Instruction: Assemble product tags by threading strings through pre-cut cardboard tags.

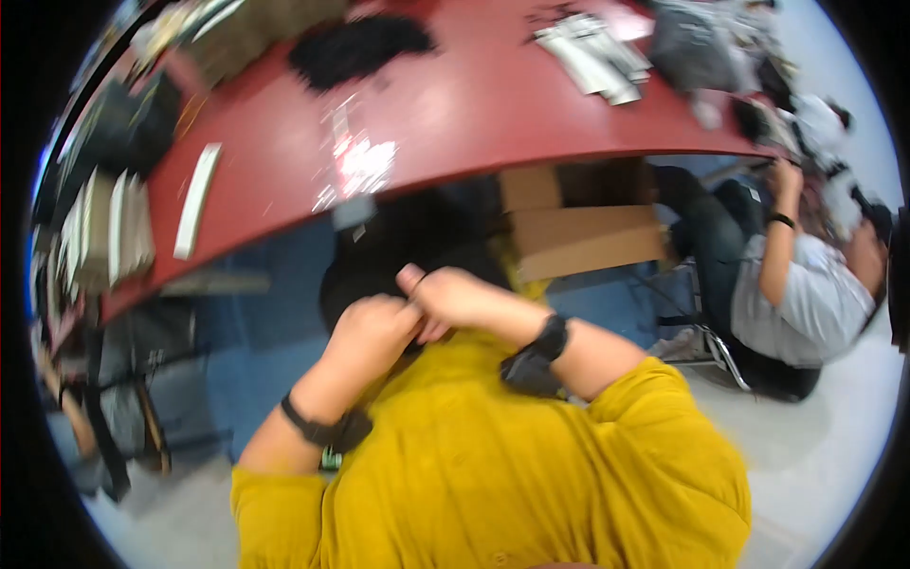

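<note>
My left hand and my right hand meet in front of my yellow shirt, above my lap and short of the red table. Both are closed, with the fingers curled in and touching where they come together. The right thumb lies over the fingers of the left. Whatever may be between them is hidden and blurred by motion. A dark strap with a black pad circles my left forearm, and another black strap sits on the right one.
On the table lie a black fuzzy pile, a bundle of white strips and a single white strip. Stacked flat pieces stand at the left. An open cardboard box is under the table. A seated person works at the right.
</note>
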`<state>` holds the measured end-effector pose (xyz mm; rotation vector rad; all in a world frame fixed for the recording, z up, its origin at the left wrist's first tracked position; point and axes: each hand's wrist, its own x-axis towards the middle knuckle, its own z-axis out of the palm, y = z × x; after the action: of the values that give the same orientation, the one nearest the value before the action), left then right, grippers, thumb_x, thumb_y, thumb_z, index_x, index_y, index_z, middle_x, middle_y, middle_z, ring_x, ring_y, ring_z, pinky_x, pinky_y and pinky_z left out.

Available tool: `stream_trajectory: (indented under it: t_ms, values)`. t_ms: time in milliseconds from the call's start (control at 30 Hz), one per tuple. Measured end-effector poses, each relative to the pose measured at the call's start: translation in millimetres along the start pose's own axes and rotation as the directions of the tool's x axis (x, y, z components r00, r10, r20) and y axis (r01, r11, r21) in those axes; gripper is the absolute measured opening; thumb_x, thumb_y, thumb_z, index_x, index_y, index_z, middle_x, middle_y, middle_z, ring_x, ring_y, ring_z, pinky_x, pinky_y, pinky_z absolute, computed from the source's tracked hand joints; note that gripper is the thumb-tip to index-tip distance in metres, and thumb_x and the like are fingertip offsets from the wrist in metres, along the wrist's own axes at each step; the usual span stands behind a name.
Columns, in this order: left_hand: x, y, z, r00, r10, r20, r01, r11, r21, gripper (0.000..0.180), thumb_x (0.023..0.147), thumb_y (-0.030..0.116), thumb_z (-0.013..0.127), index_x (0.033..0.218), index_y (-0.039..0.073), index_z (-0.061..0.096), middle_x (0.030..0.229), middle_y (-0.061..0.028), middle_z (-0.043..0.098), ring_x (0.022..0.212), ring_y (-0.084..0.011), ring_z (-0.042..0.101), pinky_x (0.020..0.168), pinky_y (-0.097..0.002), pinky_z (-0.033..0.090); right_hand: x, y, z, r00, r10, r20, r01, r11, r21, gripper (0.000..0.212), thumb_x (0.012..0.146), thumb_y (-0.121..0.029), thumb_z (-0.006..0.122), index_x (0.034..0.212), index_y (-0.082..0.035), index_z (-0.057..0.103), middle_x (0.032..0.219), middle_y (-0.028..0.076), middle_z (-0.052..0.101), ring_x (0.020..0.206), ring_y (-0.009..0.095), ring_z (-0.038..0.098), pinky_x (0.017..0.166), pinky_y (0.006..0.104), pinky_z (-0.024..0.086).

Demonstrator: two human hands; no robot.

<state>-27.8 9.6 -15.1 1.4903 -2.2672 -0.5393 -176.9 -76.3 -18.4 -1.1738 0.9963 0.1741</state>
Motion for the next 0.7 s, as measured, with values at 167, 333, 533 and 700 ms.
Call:
stream_trajectory:
  t_ms: [167, 333, 533, 700]
  values:
    - [-5.6, 6.4, -13.0, 0.987, -0.152, -0.044, 0.139, 0.967, -0.214, 0.003, 0.082, 0.003, 0.058, 0.082, 0.005, 0.056, 0.07, -0.0131, 0.06, 0.06, -0.0268, 0.061, 0.056, -0.0359, 0.049, 5.3, 8.4, -2.5, 0.992, -0.068, 0.102, 0.06, 0.995, 0.079, 0.076, 0.098, -0.055, 0.028, 0.088, 0.012, 0.062, 0.084, 0.023, 0.068, 0.073, 0.03, 0.07, 0.063, 0.0343, 0.058]
    - [-17.8, -7.5, -9.8, 0.864, -0.479, 0.157, 0.413, 0.493, -0.766, 0.003, 0.091, 0.004, 0.048, 0.09, 0.003, 0.051, 0.068, -0.0046, 0.055, 0.052, -0.0108, 0.055, 0.051, -0.0256, 0.045, -26.1, -9.9, -13.6, 0.972, -0.221, 0.077, 0.233, 0.89, -0.391, 0.044, 0.084, -0.039, 0.06, 0.083, 0.004, 0.067, 0.079, 0.02, 0.068, 0.071, 0.027, 0.069, 0.065, 0.0336, 0.055]
    - [1.2, -6.6, -24.4, 0.945, -0.323, -0.041, 0.276, 0.862, -0.425, 0.007, 0.091, 0.009, 0.051, 0.086, 0.005, 0.051, 0.067, -0.0066, 0.059, 0.059, -0.0145, 0.059, 0.054, -0.0297, 0.046, -49.1, -16.9, -19.9, 0.936, -0.351, 0.011, 0.187, 0.472, -0.862, 0.038, 0.07, -0.037, 0.064, 0.077, 0.0, 0.07, 0.073, 0.021, 0.065, 0.072, 0.037, 0.064, 0.068, 0.0422, 0.053]
    - [-2.9, -11.3, -30.3, 0.779, -0.58, 0.24, 0.462, 0.271, -0.844, 0.007, 0.097, 0.014, 0.046, 0.096, 0.007, 0.049, 0.072, -0.0065, 0.062, 0.055, -0.0119, 0.058, 0.051, -0.0232, 0.045, -56.8, -33.2, -20.4, 0.933, -0.35, -0.085, 0.144, 0.579, -0.803, 0.037, 0.067, -0.036, 0.066, 0.078, -0.001, 0.07, 0.072, 0.021, 0.065, 0.068, 0.034, 0.065, 0.066, 0.0381, 0.053]
